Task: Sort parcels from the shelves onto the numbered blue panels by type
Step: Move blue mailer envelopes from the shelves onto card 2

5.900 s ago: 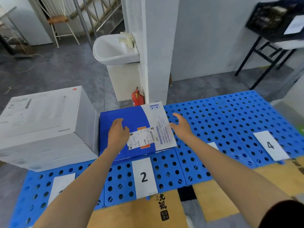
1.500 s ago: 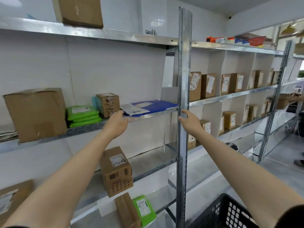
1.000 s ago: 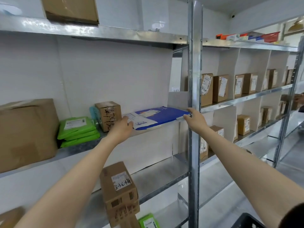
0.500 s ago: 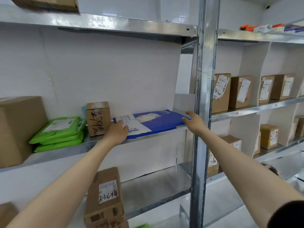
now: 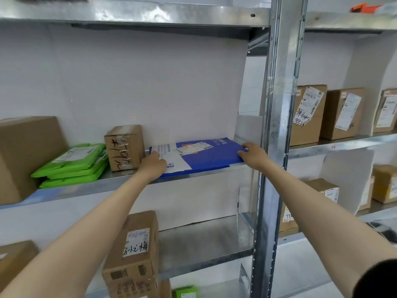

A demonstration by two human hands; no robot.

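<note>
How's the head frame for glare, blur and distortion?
Head view: light is soft and even; glare streaks on the top shelf edge and the steel upright; wide-angle distortion makes the upright lean; the centre is fairly sharp at the blue envelope, though its label print is unreadable; the large brown box at the left edge is soft.

Both arms stretch forward, left grip (image 5: 153, 164) and right grip (image 5: 253, 155) set apart, palms down, fingers curled.
</note>
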